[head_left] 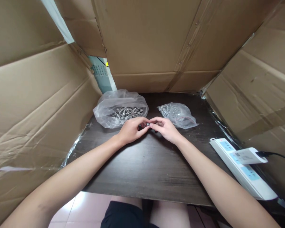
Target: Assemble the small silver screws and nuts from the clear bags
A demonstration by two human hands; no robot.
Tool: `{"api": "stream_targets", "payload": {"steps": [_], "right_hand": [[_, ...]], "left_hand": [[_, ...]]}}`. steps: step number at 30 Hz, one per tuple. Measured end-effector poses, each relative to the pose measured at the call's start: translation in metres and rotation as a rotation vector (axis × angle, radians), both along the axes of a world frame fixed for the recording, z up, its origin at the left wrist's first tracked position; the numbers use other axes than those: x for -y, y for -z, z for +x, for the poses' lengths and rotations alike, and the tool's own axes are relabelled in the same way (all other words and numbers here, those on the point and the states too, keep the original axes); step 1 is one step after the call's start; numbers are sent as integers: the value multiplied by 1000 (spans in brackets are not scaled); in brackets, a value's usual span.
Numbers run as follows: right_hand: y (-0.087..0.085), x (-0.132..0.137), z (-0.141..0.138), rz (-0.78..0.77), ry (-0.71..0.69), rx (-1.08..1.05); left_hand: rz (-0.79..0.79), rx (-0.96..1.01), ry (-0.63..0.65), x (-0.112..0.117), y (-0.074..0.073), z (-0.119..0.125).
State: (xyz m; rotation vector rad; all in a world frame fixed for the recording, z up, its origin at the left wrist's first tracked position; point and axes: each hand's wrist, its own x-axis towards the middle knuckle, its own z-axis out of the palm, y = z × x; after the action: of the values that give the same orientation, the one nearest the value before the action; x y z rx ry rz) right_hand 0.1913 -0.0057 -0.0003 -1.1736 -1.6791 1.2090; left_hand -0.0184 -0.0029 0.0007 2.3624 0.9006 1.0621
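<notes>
My left hand (133, 129) and my right hand (165, 129) meet fingertip to fingertip above the middle of the dark table. Both are closed, pinching a small shiny metal part (148, 124) between them; its exact kind is too small to make out, and fingers cover most of it. Just behind my left hand lies an open clear plastic bag (104, 110) with a heap of small metal fittings (129, 112). A smaller clear bag (186, 118) rests behind my right hand, holding silvery pieces that look like screws (167, 110).
Cardboard walls (156, 38) enclose the dark wooden table (133, 171) on the left, back and right. At the right edge lies a white power strip (242, 167) with a plugged-in white adapter (249, 156) and black cable (279, 155). My legs are below the front edge.
</notes>
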Motion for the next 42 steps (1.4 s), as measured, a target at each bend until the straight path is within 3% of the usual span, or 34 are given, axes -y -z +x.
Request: {"api": "stream_targets", "payload": {"steps": [15, 42], "right_hand": [[-5, 2, -1, -7, 1, -50], [-2, 1, -2, 35, 15, -51]], "left_hand": [[-57, -64, 48, -1, -2, -1], [-78, -54, 5, -1, 0, 1]]}}
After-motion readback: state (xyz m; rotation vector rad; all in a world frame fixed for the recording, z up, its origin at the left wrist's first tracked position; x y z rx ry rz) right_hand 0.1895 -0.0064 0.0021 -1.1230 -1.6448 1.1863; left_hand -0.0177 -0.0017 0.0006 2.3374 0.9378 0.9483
